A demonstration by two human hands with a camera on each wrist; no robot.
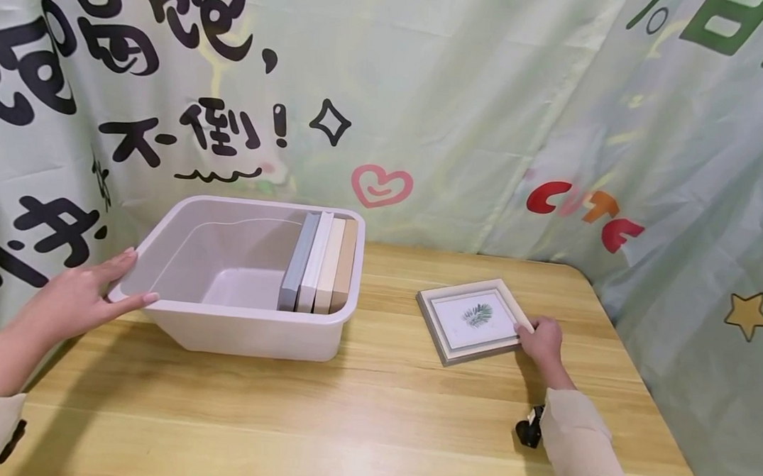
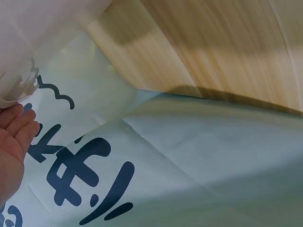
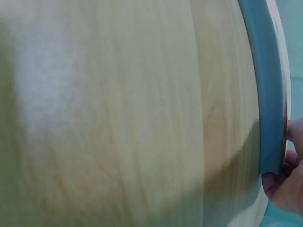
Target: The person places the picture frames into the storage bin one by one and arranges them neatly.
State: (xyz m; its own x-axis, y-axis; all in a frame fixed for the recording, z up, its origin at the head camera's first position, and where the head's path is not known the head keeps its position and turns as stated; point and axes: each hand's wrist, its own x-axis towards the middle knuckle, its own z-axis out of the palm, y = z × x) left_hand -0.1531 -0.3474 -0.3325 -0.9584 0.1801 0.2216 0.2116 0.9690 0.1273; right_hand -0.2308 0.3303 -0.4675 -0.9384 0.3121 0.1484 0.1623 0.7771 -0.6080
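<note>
A pale plastic bin point(image 1: 243, 331) stands on the left of the table. My left hand point(image 1: 85, 289) holds its left rim, thumb over the top; in the left wrist view the fingers point(image 2: 21, 125) lie against the rim's underside. Several flat pieces like picture frames point(image 1: 326, 264), grey, white, cream and tan, stand upright side by side at the bin's right end. A picture frame point(image 1: 477, 319) with a green leaf print lies face up on the right. My right hand point(image 1: 541, 348) pinches its right corner, thumb on top. The frame's grey side point(image 3: 270, 94) shows in the right wrist view.
The wooden table point(image 1: 373, 422) runs between the bin and the frame and toward the front. A printed curtain point(image 1: 450, 127) hangs close behind the table and along both sides. Small black devices point(image 1: 529, 428) are worn at the wrists.
</note>
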